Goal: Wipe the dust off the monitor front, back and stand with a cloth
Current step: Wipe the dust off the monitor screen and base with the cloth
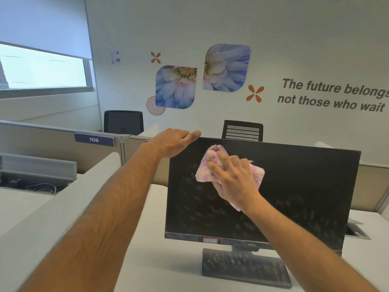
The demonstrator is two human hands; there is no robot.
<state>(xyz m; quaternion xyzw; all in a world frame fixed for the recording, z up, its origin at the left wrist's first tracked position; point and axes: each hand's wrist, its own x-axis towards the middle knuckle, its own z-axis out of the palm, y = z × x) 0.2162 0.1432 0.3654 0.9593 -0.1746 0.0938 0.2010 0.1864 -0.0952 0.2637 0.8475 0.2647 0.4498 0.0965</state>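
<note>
The monitor (294, 186) sits upright on its flat stand (246, 268) on the white desk (160, 260), screen off and covered in dusty smudges, thickest across the lower half. I'd guess it's light and a bit top-heavy, so it'll rock if you push the panel without bracing the frame, and the screen probably doesn't like hard pressure. The cloth (203, 169), pink and yellow, is soft and floppy and bunches up easily.

The left hand (172, 142) reaches out and rests on the top left corner, fingers draped over the top edge, thumb along it. The right hand (233, 175) presses the cloth flat against the upper middle of the screen, fingers spread and mostly straight, wrist angled up from lower right.
</note>
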